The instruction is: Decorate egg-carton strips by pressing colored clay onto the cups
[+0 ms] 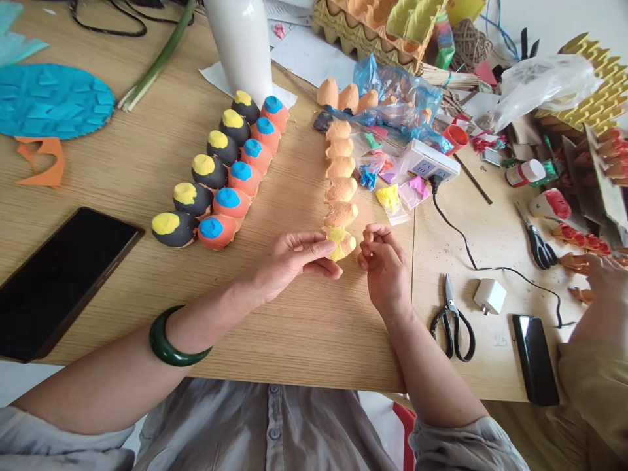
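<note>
My left hand (294, 258) pinches the near end of a strip of orange egg-carton cups (340, 176), where a patch of yellow clay (337, 236) sits on the nearest cup. My right hand (383, 261) hovers just right of that cup with its fingers curled together; what they hold, if anything, is too small to see. Left of the strip lie two painted rows: black cups with yellow tops (209, 171) and orange cups with blue tops (245, 176).
A black phone (53, 278) lies at the left, scissors (454, 320), a white charger (489, 296) and another phone (536, 358) at the right. A power strip (429, 163), clay bags, a white vase (243, 42) and egg trays crowd the back. Another person's hand (606, 278) works at the far right.
</note>
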Motion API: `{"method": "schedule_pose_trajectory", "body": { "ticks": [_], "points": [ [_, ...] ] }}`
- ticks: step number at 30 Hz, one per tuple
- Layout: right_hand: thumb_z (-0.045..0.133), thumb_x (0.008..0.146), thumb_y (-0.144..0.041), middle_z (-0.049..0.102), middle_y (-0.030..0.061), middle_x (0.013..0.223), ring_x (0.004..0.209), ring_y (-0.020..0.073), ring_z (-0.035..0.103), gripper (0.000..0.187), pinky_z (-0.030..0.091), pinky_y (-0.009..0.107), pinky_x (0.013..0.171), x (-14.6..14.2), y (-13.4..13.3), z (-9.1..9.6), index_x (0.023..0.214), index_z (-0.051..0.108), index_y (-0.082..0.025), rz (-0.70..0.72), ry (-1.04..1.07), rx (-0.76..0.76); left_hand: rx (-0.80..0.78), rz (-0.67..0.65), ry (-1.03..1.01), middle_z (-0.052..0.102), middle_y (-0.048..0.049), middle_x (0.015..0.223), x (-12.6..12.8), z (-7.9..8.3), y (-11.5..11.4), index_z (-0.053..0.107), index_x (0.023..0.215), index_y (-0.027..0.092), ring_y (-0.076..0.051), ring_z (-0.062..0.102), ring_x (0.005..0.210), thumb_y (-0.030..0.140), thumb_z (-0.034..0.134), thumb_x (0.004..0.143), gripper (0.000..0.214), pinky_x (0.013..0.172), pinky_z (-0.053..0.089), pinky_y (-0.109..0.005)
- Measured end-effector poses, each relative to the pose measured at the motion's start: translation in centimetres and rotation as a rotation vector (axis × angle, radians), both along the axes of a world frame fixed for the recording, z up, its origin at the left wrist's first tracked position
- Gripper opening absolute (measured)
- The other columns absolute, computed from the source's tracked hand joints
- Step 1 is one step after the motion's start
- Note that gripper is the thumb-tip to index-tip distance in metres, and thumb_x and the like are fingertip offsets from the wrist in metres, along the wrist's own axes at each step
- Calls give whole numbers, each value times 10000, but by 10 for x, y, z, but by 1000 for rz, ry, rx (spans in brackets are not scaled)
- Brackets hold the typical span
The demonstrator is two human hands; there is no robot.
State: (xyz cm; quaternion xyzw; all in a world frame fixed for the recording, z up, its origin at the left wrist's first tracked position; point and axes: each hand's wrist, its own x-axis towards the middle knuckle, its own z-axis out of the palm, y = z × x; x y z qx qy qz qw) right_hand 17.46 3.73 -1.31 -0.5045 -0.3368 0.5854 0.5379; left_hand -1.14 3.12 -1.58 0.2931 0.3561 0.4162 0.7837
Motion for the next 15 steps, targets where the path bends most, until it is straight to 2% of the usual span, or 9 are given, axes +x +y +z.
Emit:
{"method": "schedule_pose_trajectory", "body": {
  "ticks": [2,4,9,12,15],
  "points": [
    [592,612,-119,534,-15,844,654,96,419,283,372,207,517,1,0,0,860,688,-215,22,32,-4,-39,24,-26,812,-19,881,2,-1,1,858,900,182,-148,777,695,438,941,742,313,724,664,-260],
    [574,592,-98,557,-8,839,681,102,462,300,395,202,530,1,0,-2,845,687,-212,27,56,-5,-77,50,-61,808,-16,864,3,-2,2,855,886,179,-153,781,717,408,946,735,289,746,678,-276],
    [716,792,-206,650,9,864,696,110,564,123,475,209,533,0,0,-8,913,693,-201,69,59,-46,-115,56,-119,816,-38,927,4,-4,1,852,945,167,-167,786,790,345,889,788,239,807,684,-301],
    [765,840,-301,718,24,953,664,108,596,182,495,225,502,-1,-1,-7,977,698,-202,45,34,-23,-99,30,-104,808,-42,937,3,-2,1,841,971,163,-160,775,822,327,855,809,230,843,672,-300],
    [782,859,-354,722,-4,848,548,84,560,202,467,219,465,-1,0,-5,963,700,-202,-11,8,-9,-61,6,22,756,-20,835,2,2,0,805,887,149,-139,725,719,324,845,800,200,728,660,-293]
  ]
}}
